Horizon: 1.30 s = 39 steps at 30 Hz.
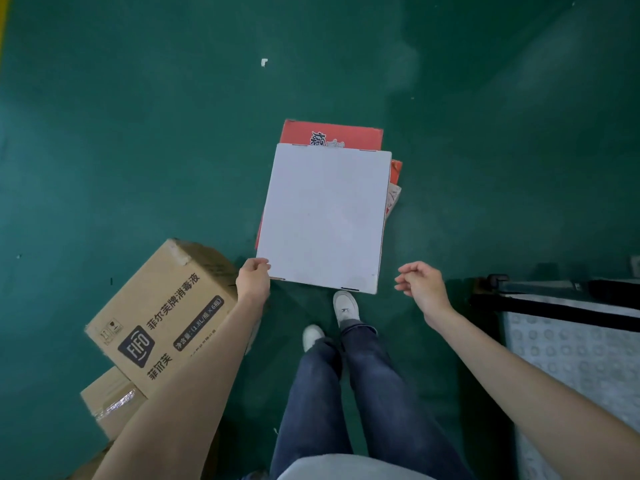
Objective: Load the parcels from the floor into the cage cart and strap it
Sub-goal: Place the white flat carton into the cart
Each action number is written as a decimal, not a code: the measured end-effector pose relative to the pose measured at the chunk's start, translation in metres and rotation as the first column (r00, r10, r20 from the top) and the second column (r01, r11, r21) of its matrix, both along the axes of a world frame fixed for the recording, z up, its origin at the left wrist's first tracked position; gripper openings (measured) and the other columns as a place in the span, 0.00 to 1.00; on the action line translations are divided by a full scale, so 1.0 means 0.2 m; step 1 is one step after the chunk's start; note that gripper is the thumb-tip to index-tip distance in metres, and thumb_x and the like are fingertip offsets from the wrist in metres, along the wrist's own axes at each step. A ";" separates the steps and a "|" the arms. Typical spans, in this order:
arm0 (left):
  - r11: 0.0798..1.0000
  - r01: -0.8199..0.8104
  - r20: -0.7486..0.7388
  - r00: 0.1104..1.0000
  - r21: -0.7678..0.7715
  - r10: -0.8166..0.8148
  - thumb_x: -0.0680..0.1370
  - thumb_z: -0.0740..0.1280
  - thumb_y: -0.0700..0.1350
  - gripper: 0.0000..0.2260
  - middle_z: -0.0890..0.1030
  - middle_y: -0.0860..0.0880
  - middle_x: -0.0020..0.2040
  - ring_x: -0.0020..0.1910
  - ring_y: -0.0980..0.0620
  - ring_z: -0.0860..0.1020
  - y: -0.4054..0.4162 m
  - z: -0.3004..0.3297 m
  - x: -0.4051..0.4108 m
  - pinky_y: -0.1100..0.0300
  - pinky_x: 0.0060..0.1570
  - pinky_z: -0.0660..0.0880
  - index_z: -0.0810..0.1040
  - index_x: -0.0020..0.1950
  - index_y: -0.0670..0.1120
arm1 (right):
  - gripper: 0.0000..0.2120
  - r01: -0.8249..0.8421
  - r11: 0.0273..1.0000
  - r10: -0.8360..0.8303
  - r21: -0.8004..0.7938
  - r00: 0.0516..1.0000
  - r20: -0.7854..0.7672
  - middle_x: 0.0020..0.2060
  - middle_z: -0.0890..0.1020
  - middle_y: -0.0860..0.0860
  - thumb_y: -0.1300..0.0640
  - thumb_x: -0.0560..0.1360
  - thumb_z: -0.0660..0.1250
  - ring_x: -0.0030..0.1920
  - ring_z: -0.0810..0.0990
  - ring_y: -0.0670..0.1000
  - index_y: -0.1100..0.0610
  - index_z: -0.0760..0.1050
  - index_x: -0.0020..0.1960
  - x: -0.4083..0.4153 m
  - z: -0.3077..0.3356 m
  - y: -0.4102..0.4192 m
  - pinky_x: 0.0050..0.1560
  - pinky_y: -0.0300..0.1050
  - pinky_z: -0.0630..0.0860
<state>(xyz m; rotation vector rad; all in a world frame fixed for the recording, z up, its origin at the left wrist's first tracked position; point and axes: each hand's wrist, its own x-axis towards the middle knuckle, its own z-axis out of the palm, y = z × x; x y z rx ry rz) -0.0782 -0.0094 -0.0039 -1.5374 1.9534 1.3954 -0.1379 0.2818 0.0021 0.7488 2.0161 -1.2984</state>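
A flat white box [325, 216] lies on top of a flat red box [332, 135] on the green floor in front of my feet. My left hand [253, 278] is at the white box's near left corner, fingers curled against its edge. My right hand [420, 282] hovers just right of the box's near right corner, fingers loosely curled, holding nothing and not touching the box. The cage cart's grey dotted base [571, 351] with its black frame shows at the right edge.
A brown carton with FIFO print [162, 306] sits tilted at the left, on a taped carton [110, 400] with another below. My white shoes [344, 308] stand just short of the white box. A small white scrap [264, 62] lies on the floor further off.
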 end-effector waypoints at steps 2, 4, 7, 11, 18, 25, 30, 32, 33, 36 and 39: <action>0.999 0.033 0.041 0.999 -0.028 -0.032 0.83 0.54 0.41 0.15 0.78 0.45 0.60 0.36 0.53 0.72 -0.04 -0.06 -0.04 0.60 0.34 0.69 0.73 0.67 0.44 | 0.11 -0.017 1.000 0.017 0.025 1.000 0.022 0.45 0.82 0.56 0.68 0.78 0.58 0.41 0.80 0.51 0.56 0.76 0.44 -0.04 -0.08 -0.01 0.42 0.41 0.74; 0.997 0.071 0.074 0.995 -0.039 -0.068 0.83 0.53 0.41 0.17 0.75 0.46 0.66 0.45 0.50 0.75 -0.09 -0.12 -0.08 0.58 0.42 0.72 0.70 0.71 0.45 | 0.09 -0.012 0.999 0.009 0.046 0.999 0.051 0.48 0.82 0.55 0.67 0.78 0.60 0.43 0.81 0.50 0.57 0.76 0.48 -0.08 -0.15 -0.02 0.45 0.42 0.75; 0.992 0.121 0.135 0.984 -0.044 -0.114 0.84 0.53 0.40 0.20 0.68 0.47 0.74 0.50 0.51 0.74 -0.16 -0.25 -0.12 0.58 0.44 0.70 0.63 0.77 0.45 | 0.11 -0.004 0.998 -0.003 0.061 0.994 0.112 0.55 0.81 0.53 0.64 0.79 0.61 0.51 0.80 0.50 0.57 0.76 0.60 -0.11 -0.30 -0.04 0.56 0.47 0.76; 0.982 0.188 0.229 0.955 0.020 -0.188 0.84 0.53 0.41 0.22 0.62 0.46 0.78 0.54 0.51 0.75 -0.23 -0.49 -0.15 0.65 0.44 0.67 0.57 0.79 0.45 | 0.21 0.019 0.996 -0.035 0.082 0.979 0.199 0.67 0.75 0.52 0.64 0.79 0.58 0.67 0.73 0.52 0.53 0.70 0.71 -0.12 -0.53 -0.07 0.70 0.56 0.69; 0.980 0.168 0.315 0.929 0.104 -0.192 0.83 0.54 0.42 0.23 0.67 0.45 0.75 0.64 0.44 0.70 -0.29 -0.87 -0.13 0.56 0.54 0.65 0.57 0.79 0.45 | 0.29 0.031 1.000 -0.027 -0.004 0.935 0.354 0.76 0.65 0.52 0.63 0.80 0.60 0.73 0.66 0.53 0.52 0.57 0.79 -0.01 -0.84 -0.15 0.73 0.54 0.63; 0.986 0.130 0.394 0.905 0.100 -0.159 0.83 0.57 0.45 0.27 0.62 0.43 0.77 0.71 0.40 0.63 -0.30 -0.95 -0.11 0.45 0.70 0.61 0.51 0.80 0.47 | 0.19 0.070 0.992 -0.029 -0.107 0.937 0.348 0.59 0.75 0.44 0.63 0.80 0.60 0.61 0.70 0.47 0.50 0.69 0.68 0.08 -0.90 -0.17 0.62 0.47 0.64; 0.988 0.050 0.429 0.897 0.143 -0.108 0.83 0.57 0.48 0.25 0.62 0.42 0.76 0.71 0.40 0.64 -0.28 -0.89 -0.10 0.48 0.63 0.66 0.57 0.78 0.42 | 0.20 0.078 0.994 -0.051 -0.074 0.948 0.315 0.64 0.74 0.46 0.61 0.80 0.63 0.63 0.72 0.50 0.52 0.66 0.70 0.07 -0.88 -0.13 0.63 0.49 0.66; 0.991 0.065 0.428 0.897 0.114 -0.108 0.83 0.57 0.49 0.24 0.62 0.41 0.74 0.70 0.40 0.64 -0.27 -0.84 -0.10 0.49 0.65 0.65 0.60 0.77 0.41 | 0.23 0.090 0.996 -0.086 -0.006 0.962 0.257 0.67 0.71 0.50 0.57 0.79 0.65 0.64 0.72 0.52 0.53 0.64 0.71 0.07 -0.84 -0.11 0.66 0.52 0.68; 0.994 0.065 0.411 0.907 0.084 -0.094 0.83 0.58 0.50 0.24 0.61 0.41 0.74 0.68 0.40 0.65 -0.28 -0.80 -0.09 0.50 0.65 0.65 0.61 0.76 0.41 | 0.23 0.097 0.995 -0.102 0.030 0.970 0.223 0.67 0.68 0.51 0.55 0.79 0.66 0.63 0.72 0.53 0.53 0.63 0.71 0.07 -0.80 -0.12 0.67 0.53 0.68; 0.998 -0.026 0.267 0.964 0.055 0.010 0.81 0.61 0.50 0.22 0.63 0.42 0.70 0.57 0.43 0.70 -0.27 -0.65 -0.07 0.49 0.58 0.69 0.61 0.72 0.45 | 0.21 0.090 0.994 -0.098 0.067 0.987 0.128 0.65 0.66 0.53 0.51 0.78 0.68 0.60 0.73 0.55 0.50 0.63 0.66 0.05 -0.67 -0.14 0.66 0.58 0.71; 0.970 -0.172 0.101 0.982 0.169 0.156 0.81 0.62 0.48 0.17 0.69 0.45 0.65 0.57 0.45 0.74 -0.29 -0.47 -0.06 0.46 0.56 0.72 0.60 0.66 0.49 | 0.18 0.047 0.997 -0.052 0.058 0.995 0.086 0.64 0.66 0.54 0.55 0.78 0.65 0.58 0.74 0.55 0.48 0.62 0.64 0.04 -0.50 -0.15 0.63 0.58 0.73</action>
